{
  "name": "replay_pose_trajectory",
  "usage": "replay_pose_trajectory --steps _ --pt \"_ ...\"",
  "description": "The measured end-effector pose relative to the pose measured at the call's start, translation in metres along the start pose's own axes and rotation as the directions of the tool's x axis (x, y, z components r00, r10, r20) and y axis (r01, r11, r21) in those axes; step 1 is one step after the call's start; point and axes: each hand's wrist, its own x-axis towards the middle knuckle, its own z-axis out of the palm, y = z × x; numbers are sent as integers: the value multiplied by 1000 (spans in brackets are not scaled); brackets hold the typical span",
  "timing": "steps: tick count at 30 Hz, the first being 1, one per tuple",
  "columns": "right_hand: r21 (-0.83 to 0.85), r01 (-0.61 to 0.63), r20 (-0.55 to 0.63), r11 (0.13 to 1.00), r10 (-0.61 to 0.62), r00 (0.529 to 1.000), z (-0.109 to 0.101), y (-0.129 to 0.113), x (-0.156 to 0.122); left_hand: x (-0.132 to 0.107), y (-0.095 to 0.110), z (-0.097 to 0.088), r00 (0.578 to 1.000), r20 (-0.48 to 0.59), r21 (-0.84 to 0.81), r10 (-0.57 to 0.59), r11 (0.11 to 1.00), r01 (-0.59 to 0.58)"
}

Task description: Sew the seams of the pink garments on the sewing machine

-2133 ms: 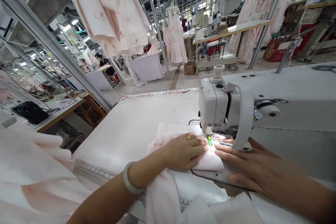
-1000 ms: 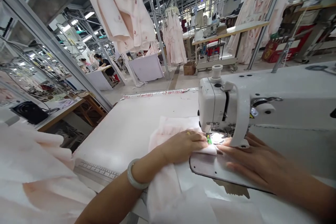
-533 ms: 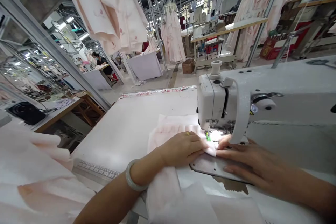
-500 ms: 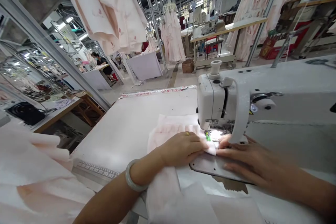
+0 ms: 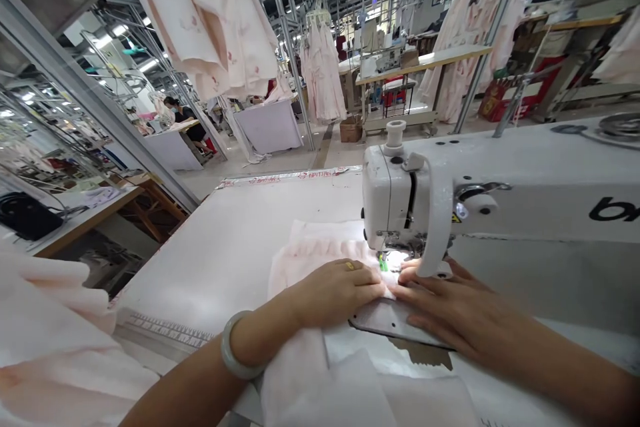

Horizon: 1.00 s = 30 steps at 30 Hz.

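Two bare hands [image 5: 395,297] press a pale pink fabric [image 5: 320,243] flat at the needle of a white industrial sewing machine [image 5: 395,193] on a garment factory floor. The left hand [image 5: 335,290], with a pale stone bangle [image 5: 235,353] at the wrist and a gold ring [image 5: 350,265] on one finger, lies on the cloth just left of the presser foot [image 5: 384,260]. Its fingers [image 5: 367,277] sit straight and close together, bearing down without gripping. The right hand [image 5: 445,303] comes in from the other side, its fingers [image 5: 417,287] spread, the tips on the cloth beside the needle and the rest over a steel plate [image 5: 387,319]. Neither hand pinches anything. The fabric lies in soft gathers on the white sewing surface [image 5: 200,260], its near part spilling over the front edge. A printed measuring scale [image 5: 163,331] runs along that edge. A heap of blush cloth [image 5: 50,327] sits at lower left. Pink garments [image 5: 200,20] hang overhead, and a co-worker [image 5: 183,113] sits at a distant table.
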Motion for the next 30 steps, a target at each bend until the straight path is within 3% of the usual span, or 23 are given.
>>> replay_pose_trajectory --steps 9,17,27,30 --pt "-150 -40 -53 988 32 998 7 0 -4 6 -7 6 992 30 95 -124 988 121" --pt "-33 -84 -4 996 84 996 3 11 1 12 -15 2 972 96 79 -214 975 206" --pt "23 -39 -45 999 40 998 -3 9 1 7 -18 9 970 60 31 -237 971 236" --pt "75 -55 16 996 54 998 -9 4 3 7 -19 13 970 34 9 -239 971 239"
